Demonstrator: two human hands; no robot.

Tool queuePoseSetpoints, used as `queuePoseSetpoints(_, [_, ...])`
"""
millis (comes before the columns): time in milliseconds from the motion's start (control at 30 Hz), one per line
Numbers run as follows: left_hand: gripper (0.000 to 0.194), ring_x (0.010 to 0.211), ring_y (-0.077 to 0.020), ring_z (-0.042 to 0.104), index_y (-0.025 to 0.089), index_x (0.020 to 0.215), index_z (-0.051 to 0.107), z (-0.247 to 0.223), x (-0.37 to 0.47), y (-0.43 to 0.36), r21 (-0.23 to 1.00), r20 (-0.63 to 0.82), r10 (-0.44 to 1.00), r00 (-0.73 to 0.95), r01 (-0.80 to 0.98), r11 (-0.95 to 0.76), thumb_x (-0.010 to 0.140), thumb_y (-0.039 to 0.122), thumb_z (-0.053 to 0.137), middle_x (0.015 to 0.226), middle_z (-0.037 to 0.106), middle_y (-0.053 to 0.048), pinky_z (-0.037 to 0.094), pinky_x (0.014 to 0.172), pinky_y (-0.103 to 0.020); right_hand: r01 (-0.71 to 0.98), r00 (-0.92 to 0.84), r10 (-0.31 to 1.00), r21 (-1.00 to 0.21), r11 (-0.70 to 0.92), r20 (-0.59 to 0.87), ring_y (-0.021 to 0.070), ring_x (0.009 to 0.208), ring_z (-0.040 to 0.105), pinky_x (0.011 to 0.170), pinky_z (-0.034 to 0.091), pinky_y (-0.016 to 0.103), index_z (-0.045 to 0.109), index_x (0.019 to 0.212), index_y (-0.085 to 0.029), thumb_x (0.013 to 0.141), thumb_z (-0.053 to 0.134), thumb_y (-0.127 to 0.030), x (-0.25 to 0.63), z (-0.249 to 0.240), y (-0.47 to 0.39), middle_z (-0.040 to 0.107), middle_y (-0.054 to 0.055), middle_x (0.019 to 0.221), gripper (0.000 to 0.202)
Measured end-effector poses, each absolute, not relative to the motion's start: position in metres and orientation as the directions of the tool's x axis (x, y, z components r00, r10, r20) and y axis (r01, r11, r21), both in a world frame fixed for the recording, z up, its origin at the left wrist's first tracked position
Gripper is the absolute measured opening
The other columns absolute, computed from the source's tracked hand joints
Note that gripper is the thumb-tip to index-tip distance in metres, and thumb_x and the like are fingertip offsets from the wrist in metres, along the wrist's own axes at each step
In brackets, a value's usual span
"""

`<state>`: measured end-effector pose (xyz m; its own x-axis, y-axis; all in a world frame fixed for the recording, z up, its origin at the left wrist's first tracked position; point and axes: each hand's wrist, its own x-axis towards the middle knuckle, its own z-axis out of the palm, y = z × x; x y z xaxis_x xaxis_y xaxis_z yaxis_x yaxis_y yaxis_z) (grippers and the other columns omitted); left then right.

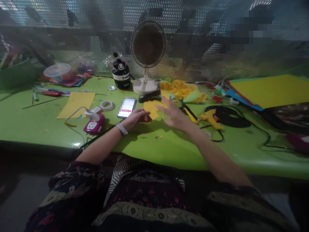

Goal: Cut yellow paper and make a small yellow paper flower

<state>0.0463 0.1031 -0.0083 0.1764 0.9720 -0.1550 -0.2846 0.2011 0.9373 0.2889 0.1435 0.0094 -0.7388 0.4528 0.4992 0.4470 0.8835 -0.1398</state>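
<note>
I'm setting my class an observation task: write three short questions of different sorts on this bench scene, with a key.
1. Fill in: the person's ____ hand, with no pale wristband on its wrist, is spread open.
2. Which stands beside the fan? A. glue gun; B. dark bottle; C. tape roll.
3. True or false: the phone lies face up.

Key: 1. right hand; 2. B; 3. true.

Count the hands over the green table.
2: the left hand, just right of the phone, and the right hand, fingers spread, left of the yellow-handled tool. No others show there; the right one is blurred.
</note>
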Motion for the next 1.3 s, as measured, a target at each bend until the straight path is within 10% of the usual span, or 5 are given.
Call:
queuePoseSetpoints(600, [0.039, 0.071, -0.0093, 0.068, 0.014, 0.085, 0.069, -0.007, 0.053, 0.094, 0.935, -0.141, 0.958, 0.251, -0.285, 0.213, 0.062, 0.032, 0.096, 0.082, 0.073, 0.000, 0.058, 0.070, -0.023, 0.146, -0.567, 0.363, -0.344, 0.928, 0.739, 0.0230, 0.127, 0.062, 0.107, 0.050, 0.051, 0.080, 0.107, -0.035, 0.097, 0.066, -0.029, 0.270, -0.012, 0.128, 0.071, 0.003, 0.134, 0.018])
queuePoseSetpoints(800, [0.034, 0.082, -0.0147, 0.073, 0.014, 0.087, 0.072, -0.009, 0.059, 0.090, 0.950, 0.012, 0.973, 0.231, -0.305, 0.061, 0.070, 0.035, 0.092, 0.088, 0.076, -0.003, 0.061, 0.077, -0.030, 0.232, -0.341, 0.686, -0.650, 0.724, 0.643, 0.0254, 0.122, 0.064, 0.104, 0.053, 0.050, 0.076, 0.087, -0.026, 0.093, 0.071, -0.046, 0.261, -0.007, 0.112, 0.071, 0.006, 0.130, 0.022])
queuePoseSetpoints(933, [0.022, 0.089, -0.0160, 0.075, 0.014, 0.095, 0.073, -0.008, 0.061, 0.087, 0.970, 0.015, 0.973, 0.230, -0.239, 0.041, 0.082, 0.028, 0.083, 0.097, 0.077, -0.006, 0.061, 0.083, -0.033, 0.163, -0.254, 0.852, -0.848, 0.504, 0.458, 0.0203, 0.082, 0.069, 0.076, 0.060, 0.038, 0.068, 0.081, -0.022, 0.088, 0.068, -0.062, 0.255, -0.005, 0.104, 0.074, 0.007, 0.093, 0.041])
queuePoseSetpoints(1300, [0.029, 0.094, -0.0200, 0.074, 0.013, 0.095, 0.076, -0.003, 0.061, 0.083, 0.977, 0.036, 0.954, 0.298, -0.211, 0.029, 0.083, 0.039, 0.081, 0.100, 0.077, -0.010, 0.061, 0.080, -0.032, 0.130, -0.315, 0.860, -0.879, 0.458, 0.402, 0.0181, 0.067, 0.064, 0.066, 0.057, 0.036, 0.063, 0.078, -0.022, 0.085, 0.071, -0.064, 0.257, 0.001, 0.100, 0.067, 0.003, 0.074, 0.043])
